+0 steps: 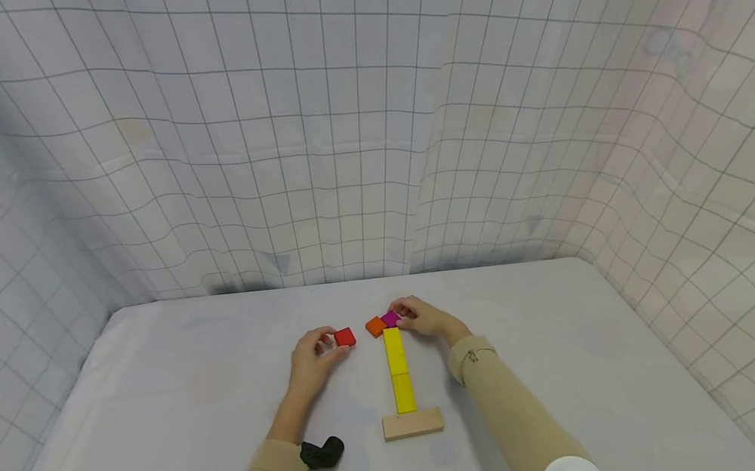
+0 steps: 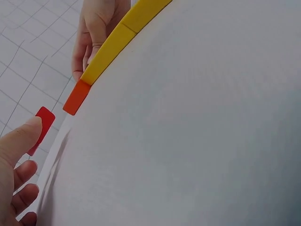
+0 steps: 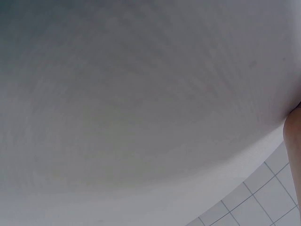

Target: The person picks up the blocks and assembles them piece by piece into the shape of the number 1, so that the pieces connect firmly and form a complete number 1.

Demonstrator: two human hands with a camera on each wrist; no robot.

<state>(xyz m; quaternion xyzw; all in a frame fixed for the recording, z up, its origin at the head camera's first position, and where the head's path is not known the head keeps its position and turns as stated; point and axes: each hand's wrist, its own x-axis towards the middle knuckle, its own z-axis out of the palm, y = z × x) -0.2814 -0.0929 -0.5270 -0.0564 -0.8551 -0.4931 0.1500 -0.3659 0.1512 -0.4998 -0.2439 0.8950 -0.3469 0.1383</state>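
My left hand (image 1: pixel 310 359) pinches a red block (image 1: pixel 345 337) between thumb and fingers, left of the other blocks. In the left wrist view the thumb lies across the face of the red block (image 2: pixel 43 128). My right hand (image 1: pixel 422 317) holds a purple block (image 1: pixel 391 319) by its right side. An orange block (image 1: pixel 376 327) touches the purple one on the left. Below them, two yellow blocks (image 1: pixel 395 351) lie end to end in a line. At their near end a plain wooden block (image 1: pixel 412 424) lies crosswise. Only an edge of the right hand (image 3: pixel 294 146) shows in the right wrist view.
A black curved object (image 1: pixel 322 453) sits beside the left forearm. White cloth covers the table (image 1: pixel 541 371), whose far edge runs behind the hands. Grid-patterned curtains (image 1: pixel 354 131) hang at the back and both sides.
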